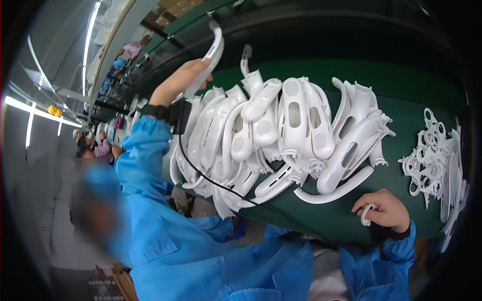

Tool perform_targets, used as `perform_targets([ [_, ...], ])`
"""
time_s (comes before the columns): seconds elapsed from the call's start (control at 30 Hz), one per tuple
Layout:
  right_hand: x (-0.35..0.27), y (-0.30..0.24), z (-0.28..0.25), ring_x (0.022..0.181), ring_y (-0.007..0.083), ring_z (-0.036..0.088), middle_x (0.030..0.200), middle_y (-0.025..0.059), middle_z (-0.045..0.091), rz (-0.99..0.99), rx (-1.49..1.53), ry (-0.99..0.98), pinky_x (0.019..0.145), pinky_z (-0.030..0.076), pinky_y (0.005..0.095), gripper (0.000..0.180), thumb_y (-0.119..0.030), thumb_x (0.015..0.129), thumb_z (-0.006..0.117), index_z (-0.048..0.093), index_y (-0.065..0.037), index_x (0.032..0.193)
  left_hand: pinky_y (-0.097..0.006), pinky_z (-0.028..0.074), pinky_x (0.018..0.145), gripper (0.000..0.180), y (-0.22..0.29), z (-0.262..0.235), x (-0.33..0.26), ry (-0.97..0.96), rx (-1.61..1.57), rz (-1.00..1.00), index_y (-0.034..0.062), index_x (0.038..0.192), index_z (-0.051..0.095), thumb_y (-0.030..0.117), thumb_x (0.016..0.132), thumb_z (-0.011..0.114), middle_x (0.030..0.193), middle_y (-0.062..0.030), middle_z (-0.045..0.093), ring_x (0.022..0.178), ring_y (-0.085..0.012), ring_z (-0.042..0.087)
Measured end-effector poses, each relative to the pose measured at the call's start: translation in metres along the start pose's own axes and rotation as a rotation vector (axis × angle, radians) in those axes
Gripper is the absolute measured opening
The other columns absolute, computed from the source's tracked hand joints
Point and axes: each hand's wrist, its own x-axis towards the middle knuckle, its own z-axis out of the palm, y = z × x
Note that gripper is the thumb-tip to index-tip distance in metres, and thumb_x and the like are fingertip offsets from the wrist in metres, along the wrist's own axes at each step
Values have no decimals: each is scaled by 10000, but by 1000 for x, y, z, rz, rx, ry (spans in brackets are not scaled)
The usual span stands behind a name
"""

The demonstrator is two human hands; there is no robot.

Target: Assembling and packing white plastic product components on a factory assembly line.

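My left hand (181,79) is raised at the far left of the pile, with its fingers closed round a curved white plastic strip (217,50). The strip stands up from the hand and has a slot near its upper part. Over the front right of the bench, my right hand (390,211) holds a small white plastic ring (364,215) at its fingers. Between the hands lies a big pile of white curved plastic housings (294,143), many with oval windows and perforated ends. A loose curved white strip (335,194) rests at the pile's front edge, near my right hand.
On the green bench (399,138), a heap of white ring-shaped parts (427,163) lies at right beside long white strips (454,170). A black cable (208,179) runs from my left wrist across the pile. A blurred person (103,200) is close at left.
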Motion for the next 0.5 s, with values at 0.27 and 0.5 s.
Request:
perform_targets([
  [0.27, -8, -17, 1, 683, 201, 678, 758, 123, 682, 8, 36, -62, 630, 519, 274, 257, -43, 736, 531, 664, -1, 952, -360, 498, 772, 521, -84, -7, -92, 170, 369, -358, -82, 1143, 523, 397, 955, 443, 964, -208, 663, 861, -260, 666],
  [0.5, -7, -13, 7, 686, 194, 677, 747, 119, 679, 10, 27, -17, 632, 517, 269, 266, -26, 714, 522, 668, 9, 933, -301, 553, 631, 433, -66, -3, -128, 94, -570, -179, -82, 1135, 516, 310, 1001, 388, 901, -189, 655, 739, -225, 673],
])
